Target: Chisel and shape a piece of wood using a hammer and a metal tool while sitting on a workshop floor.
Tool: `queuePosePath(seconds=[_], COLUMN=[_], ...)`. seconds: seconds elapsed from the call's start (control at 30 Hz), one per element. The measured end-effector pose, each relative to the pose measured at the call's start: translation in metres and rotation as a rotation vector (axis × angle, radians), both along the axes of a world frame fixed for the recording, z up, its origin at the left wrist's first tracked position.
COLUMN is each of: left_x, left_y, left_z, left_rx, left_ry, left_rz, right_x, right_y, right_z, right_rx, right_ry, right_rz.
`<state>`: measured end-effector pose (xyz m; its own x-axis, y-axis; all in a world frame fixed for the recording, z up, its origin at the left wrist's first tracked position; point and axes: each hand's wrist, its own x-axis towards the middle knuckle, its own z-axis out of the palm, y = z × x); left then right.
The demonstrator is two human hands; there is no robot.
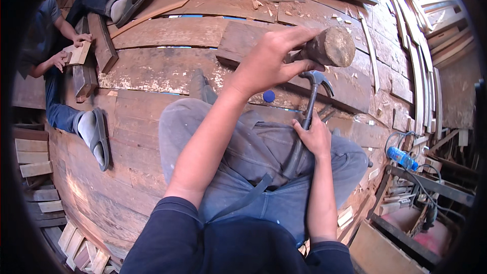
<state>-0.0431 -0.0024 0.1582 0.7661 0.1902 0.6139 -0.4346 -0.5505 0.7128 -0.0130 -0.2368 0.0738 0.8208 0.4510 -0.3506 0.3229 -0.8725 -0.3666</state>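
Note:
My left hand [278, 60] is raised above the floor, its fingers closed around a thick round wooden block [339, 46] with a pale, rough end face. Lower down, my right hand [315, 134] grips the dark handle of a claw hammer [310, 102]. The hammer stands upright over my lap, its metal head just below the block; whether they touch I cannot tell. Behind both lies a heavy dark beam [350, 89] on the floor. A small blue disc [269, 96], like a bottle cap, sits left of the hammer.
At the left, another person's hands [76, 50] hold a pale wood piece above a dark beam. Chips and long strips [373, 53] litter the plank floor [137, 127], which has gaps. A water bottle [402, 158] and cables are at right; stacked offcuts [35, 157] are at left.

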Motion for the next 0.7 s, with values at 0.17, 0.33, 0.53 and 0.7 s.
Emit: queuePosePath(seconds=[0.17, 0.33, 0.53, 0.7], left_x=[0.001, -0.002, -0.003, -0.004], left_y=[-0.001, -0.001, -0.001, -0.002], left_z=[-0.003, 0.003, 0.003, 0.004], left_rx=[-0.064, 0.01, 0.024, 0.019], left_ry=[-0.009, 0.0, 0.002, 0.01], left_rz=[0.0, -0.001, -0.005, -0.001], right_x=[0.0, -0.001, 0.001, 0.001], right_y=[0.0, 0.0, -0.003, -0.002], right_z=[0.001, 0.001, -0.004, -0.004], right_rx=[-0.008, 0.004, 0.024, 0.052], right_ry=[0.004, -0.004, -0.004, -0.032], right_rz=[0.006, 0.004, 0.006, 0.003])
